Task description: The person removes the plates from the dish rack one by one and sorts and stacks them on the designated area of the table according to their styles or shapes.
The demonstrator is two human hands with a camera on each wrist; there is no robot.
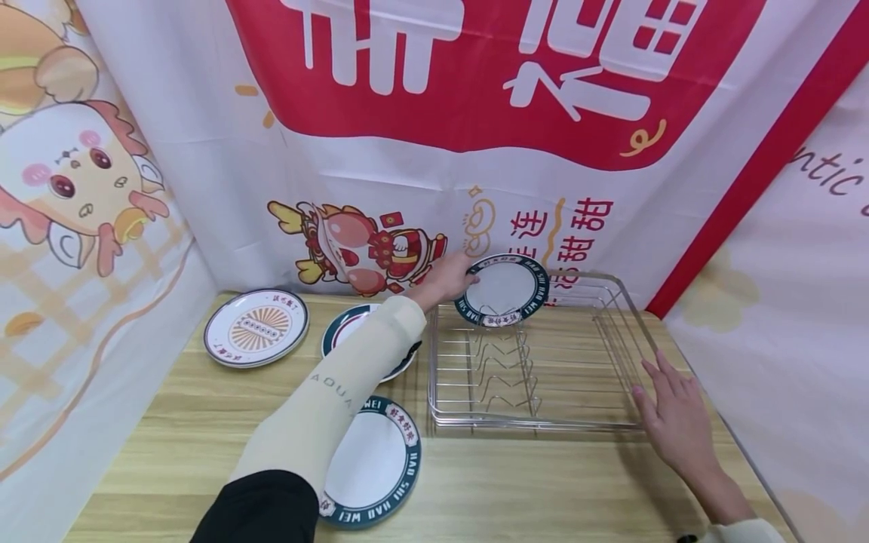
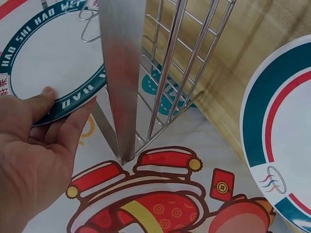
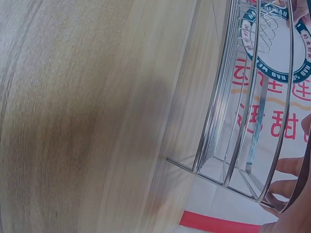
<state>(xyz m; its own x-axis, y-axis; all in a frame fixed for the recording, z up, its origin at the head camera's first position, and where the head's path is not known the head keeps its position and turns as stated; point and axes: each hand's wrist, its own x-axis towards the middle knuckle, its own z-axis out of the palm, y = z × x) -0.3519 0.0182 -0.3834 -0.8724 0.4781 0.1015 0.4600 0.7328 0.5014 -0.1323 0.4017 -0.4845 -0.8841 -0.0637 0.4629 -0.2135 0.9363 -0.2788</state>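
My left hand (image 1: 444, 280) pinches a small white plate with a dark green lettered rim (image 1: 505, 285) by its left edge. Thumb on its face and fingers behind, as the left wrist view shows, the hand keeps this plate (image 2: 56, 56) tilted up at the back left of a wire dish rack (image 1: 536, 422). Wire loops of the rack overlap the plate's edge there; whether it bears on them I cannot tell. On the rack's right side, my right hand (image 1: 679, 418) holds the top rim, its fingers (image 3: 286, 187) hooked over the metal band in the right wrist view.
Left of the rack, a green-rimmed plate with a red ring (image 2: 262, 111) lies partly under my left forearm. A larger green-rimmed plate (image 1: 373, 460) sits nearer me. Plates with an orange pattern (image 1: 256, 328) are stacked at far left. A printed cloth (image 1: 407, 166) hangs behind the table.
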